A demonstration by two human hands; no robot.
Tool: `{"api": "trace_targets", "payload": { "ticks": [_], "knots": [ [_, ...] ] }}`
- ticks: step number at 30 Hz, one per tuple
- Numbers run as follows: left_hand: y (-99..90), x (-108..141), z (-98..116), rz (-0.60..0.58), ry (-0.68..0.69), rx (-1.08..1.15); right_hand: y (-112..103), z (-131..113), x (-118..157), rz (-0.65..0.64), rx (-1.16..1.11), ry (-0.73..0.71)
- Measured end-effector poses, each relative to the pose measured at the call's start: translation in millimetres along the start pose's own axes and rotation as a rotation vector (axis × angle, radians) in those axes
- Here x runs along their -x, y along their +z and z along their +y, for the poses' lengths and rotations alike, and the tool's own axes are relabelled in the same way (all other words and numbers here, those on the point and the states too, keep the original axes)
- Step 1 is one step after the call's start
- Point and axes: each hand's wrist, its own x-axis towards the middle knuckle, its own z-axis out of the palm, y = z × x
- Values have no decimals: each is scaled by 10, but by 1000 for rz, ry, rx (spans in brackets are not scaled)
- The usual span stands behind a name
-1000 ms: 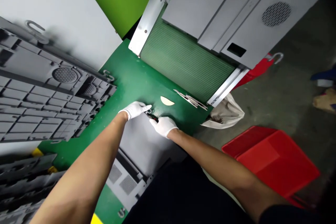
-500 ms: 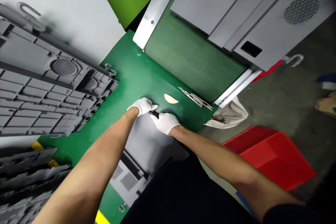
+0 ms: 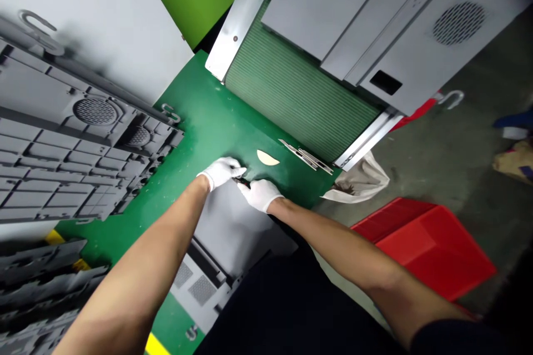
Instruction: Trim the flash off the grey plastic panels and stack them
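Observation:
A large grey plastic panel [image 3: 244,233] lies in front of me on the green table, its near end against my dark clothing. At its far edge, my left hand [image 3: 221,173] in a white glove is closed, finger and thumb together; what it grips is hidden. My right hand [image 3: 261,195], also gloved, is wrapped round a small dark hand tool [image 3: 242,181] with a hint of red. The tool's tip points at my left fingertips, too small to tell its kind. Just beyond lies a cream half-round piece [image 3: 267,158].
Several thin flat strips [image 3: 306,156] lie by the green ribbed conveyor [image 3: 300,89], which carries another grey panel [image 3: 333,5]. Ribbed grey panels [image 3: 83,138] stand at left. On the right are a whitish bag [image 3: 366,180] and a red bin [image 3: 433,249].
My left hand has shifted slightly left, away from my right hand. The whole view has drifted a little; the tool stays in my right hand at the panel's edge.

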Motion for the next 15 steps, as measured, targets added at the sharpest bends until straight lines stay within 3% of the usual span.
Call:
{"api": "trace_targets", "payload": {
  "ticks": [3,5,11,13,15],
  "knots": [
    [-49,234,-38,196,79,391,-14,14,18,-44,9,-1],
    [-108,334,-37,322,61,520,-13,2,27,-39,-12,26],
    [-251,545,192,634,-5,471,-20,79,137,35,-192,141],
    [-108,576,412,609,-33,432,-2,251,285,78,-259,175],
    [189,539,718,444,-26,400,62,503,512,122,-357,248]
  ]
}}
